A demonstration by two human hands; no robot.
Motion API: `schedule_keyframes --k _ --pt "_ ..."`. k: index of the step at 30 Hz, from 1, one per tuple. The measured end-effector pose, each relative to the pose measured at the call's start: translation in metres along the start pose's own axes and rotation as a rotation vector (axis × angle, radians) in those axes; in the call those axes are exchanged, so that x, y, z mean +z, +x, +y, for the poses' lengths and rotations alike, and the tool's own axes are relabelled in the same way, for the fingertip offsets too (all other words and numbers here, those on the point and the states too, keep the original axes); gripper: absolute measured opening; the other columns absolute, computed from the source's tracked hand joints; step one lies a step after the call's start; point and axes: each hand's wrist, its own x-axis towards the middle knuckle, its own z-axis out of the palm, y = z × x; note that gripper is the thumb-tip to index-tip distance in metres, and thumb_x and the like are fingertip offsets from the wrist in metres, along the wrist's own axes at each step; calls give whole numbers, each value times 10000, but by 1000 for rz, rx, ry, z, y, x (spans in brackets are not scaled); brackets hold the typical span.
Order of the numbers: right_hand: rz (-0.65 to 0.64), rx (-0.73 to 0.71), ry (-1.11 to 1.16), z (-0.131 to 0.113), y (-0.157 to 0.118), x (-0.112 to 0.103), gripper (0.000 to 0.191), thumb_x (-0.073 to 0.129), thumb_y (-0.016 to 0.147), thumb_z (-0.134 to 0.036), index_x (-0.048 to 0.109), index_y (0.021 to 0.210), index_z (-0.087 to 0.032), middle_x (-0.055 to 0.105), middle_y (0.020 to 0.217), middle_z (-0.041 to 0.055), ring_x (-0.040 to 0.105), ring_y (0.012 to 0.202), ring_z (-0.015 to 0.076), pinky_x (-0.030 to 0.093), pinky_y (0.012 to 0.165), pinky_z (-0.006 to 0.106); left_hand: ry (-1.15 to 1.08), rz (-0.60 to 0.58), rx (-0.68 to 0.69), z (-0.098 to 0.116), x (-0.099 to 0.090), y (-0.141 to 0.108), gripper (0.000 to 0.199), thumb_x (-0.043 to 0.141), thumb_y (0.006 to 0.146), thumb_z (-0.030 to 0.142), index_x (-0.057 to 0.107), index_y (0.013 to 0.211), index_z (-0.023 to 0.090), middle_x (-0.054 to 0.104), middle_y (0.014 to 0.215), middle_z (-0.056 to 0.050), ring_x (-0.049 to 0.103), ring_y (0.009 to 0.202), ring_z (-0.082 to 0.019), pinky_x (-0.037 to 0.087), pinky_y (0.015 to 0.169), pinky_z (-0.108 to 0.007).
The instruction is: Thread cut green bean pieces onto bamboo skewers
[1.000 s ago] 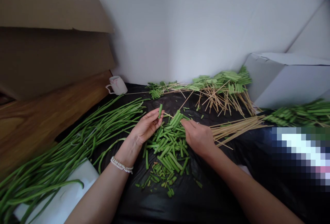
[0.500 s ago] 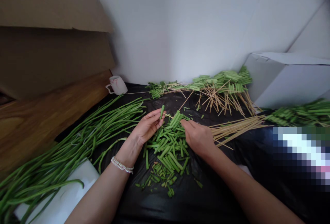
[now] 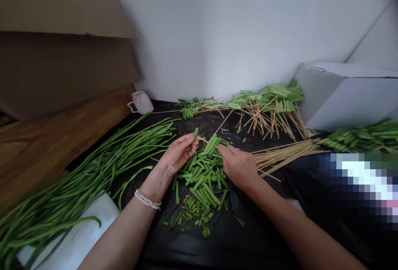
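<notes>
Left hand: left hand [image 3: 178, 154] is pinching a short green bean piece [image 3: 195, 134] at the fingertips, the piece standing nearly upright, long axis pointing up and away.
Right hand: right hand [image 3: 238, 167] is resting its fingers on the cut bean pile [image 3: 202, 178], well apart from the left; the fingertips are hidden, so any grip can't be made out.
Between hands: a thin skewer [image 3: 202, 139] is lying by the left fingers; can't tell if it's held.
Sheet: black plastic sheet [image 3: 248, 237] is lying under the pile, with long green beans [image 3: 93, 166] to the left and loose skewers [image 3: 286, 154] to the right.
Back: skewered bean rows [image 3: 264, 102] are lying along the wall.
Containers: cardboard box [image 3: 62, 50] and white mug [image 3: 141, 103] are showing no contents.
Hidden: pixelated patch [image 3: 362, 189] is covering the right edge.
</notes>
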Motion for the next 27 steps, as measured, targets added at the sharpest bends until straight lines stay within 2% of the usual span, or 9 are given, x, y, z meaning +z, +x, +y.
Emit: schedule_keyframes --k 4,10,14,19,23,27 --pt "-12 -2 11 -1 0 0 305 448 870 -139 646 1098 -180 658 786 6 555 647 129 308 571 271 23 -1 -2 0 0 0 51 668 792 92 701 828 77 686 753 -50 618 617 -64 500 553 -132" --pt "-37 16 10 -2 0 -1 302 449 875 -146 643 1104 -189 667 805 9 556 655 127 295 576 269 88 35 42 -3 -1 1 101 747 724 135 716 806 83 685 745 -43 602 617 -62 493 566 -140" --pt "-63 21 -1 -3 -1 -1 298 440 881 -147 643 1095 -190 666 808 14 560 662 131 296 573 271 103 19 52 -7 -2 2 176 810 649 177 724 777 93 691 756 -41 595 639 -62 481 583 -140" --pt "-65 24 -2 -3 -1 0 293 444 878 -148 641 1091 -189 667 815 12 566 667 133 305 574 270 174 68 125 -9 1 0 287 872 533 252 731 738 110 697 740 -37 603 691 -84 474 639 -173" --pt "-89 32 -9 -4 -2 1 300 437 873 -136 635 1093 -185 668 817 17 565 659 130 309 571 268 263 76 166 -12 0 0 310 870 525 314 734 729 125 700 730 -36 601 690 -92 462 678 -203" --pt "-97 40 -17 -4 -2 1 296 441 869 -135 637 1085 -189 665 813 12 570 658 130 311 564 271 277 59 156 -11 0 -1 308 871 522 320 730 718 129 689 710 -25 578 649 -79 445 652 -199"
